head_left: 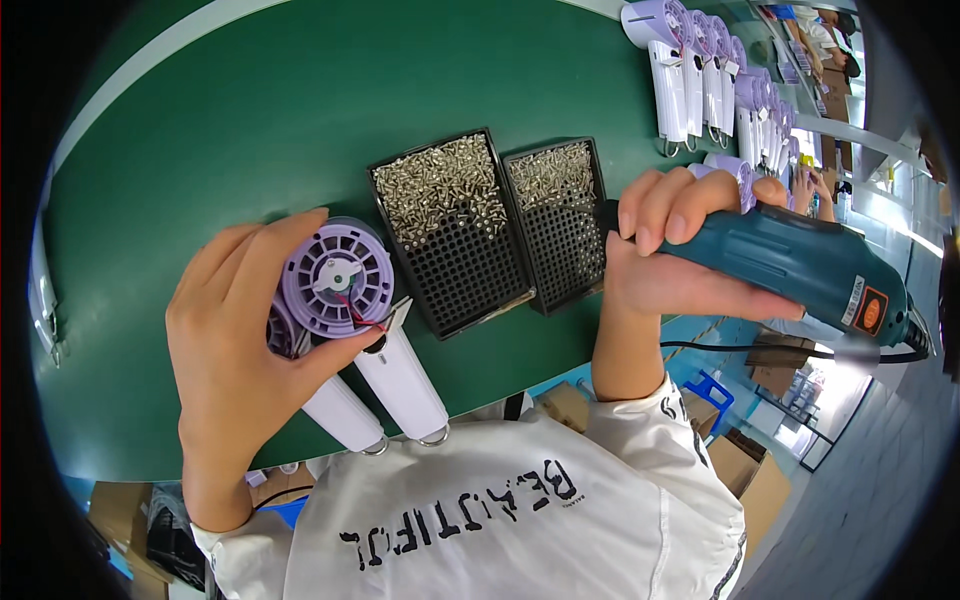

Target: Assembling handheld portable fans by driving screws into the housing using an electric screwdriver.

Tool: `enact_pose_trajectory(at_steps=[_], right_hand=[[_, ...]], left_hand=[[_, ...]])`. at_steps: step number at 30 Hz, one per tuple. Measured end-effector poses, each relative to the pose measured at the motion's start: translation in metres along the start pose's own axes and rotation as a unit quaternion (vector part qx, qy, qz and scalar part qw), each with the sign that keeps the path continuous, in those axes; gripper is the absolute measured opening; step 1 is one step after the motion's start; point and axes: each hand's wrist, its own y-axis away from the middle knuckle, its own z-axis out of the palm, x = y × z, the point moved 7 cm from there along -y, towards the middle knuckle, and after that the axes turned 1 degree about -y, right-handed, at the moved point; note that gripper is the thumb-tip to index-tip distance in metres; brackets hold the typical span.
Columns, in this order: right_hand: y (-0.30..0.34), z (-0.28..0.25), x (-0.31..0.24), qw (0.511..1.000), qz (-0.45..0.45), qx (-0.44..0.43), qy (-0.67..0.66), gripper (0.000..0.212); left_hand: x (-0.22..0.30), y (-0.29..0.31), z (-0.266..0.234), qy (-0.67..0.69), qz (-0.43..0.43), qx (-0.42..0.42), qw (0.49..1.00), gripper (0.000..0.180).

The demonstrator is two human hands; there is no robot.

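My left hand (225, 320) grips the round purple head of a handheld fan (338, 278), fingers over its far side and thumb at the near rim. Red and dark wires show at the head's lower edge. Its white handle (405, 385) points toward me. A second fan (343, 415) lies beside it to the left, its head partly covered by my hand. In my right hand (665, 225) is a teal electric screwdriver (790, 258), held roughly level. Its dark nose points left, by the right edge of a black screw tray (565, 255).
Another black perforated tray (450, 275), with silver screws heaped at its far end, sits left of the first. Several purple-and-white fans (680, 95) stand in rows at the far right of the green table (250, 110). A black cord (740, 348) trails from the screwdriver. Another person's hands (812, 187) appear beyond.
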Motion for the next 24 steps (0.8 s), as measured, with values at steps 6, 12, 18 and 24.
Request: enact_pose_trajectory(at_steps=[6, 12, 18, 24], right_hand=[[0.002, -0.003, 0.004, 0.999, 0.003, 0.028, 0.022, 0.100], [0.001, -0.005, 0.005, 0.999, -0.015, 0.029, 0.005, 0.103], [0.003, 0.006, 0.000, 0.999, -0.014, -0.022, 0.040, 0.098], [-0.014, 0.050, -0.028, 0.997, -0.010, -0.052, -0.054, 0.092]], left_hand=[[0.003, -0.004, -0.001, 0.007, 0.008, 0.024, 1.000, 0.063], [0.002, -0.004, -0.001, 0.009, 0.010, 0.030, 0.999, 0.062], [-0.002, 0.001, 0.000, 0.022, 0.005, 0.017, 1.000, 0.066], [-0.003, 0.007, -0.006, -0.005, 0.016, 0.045, 0.999, 0.065]])
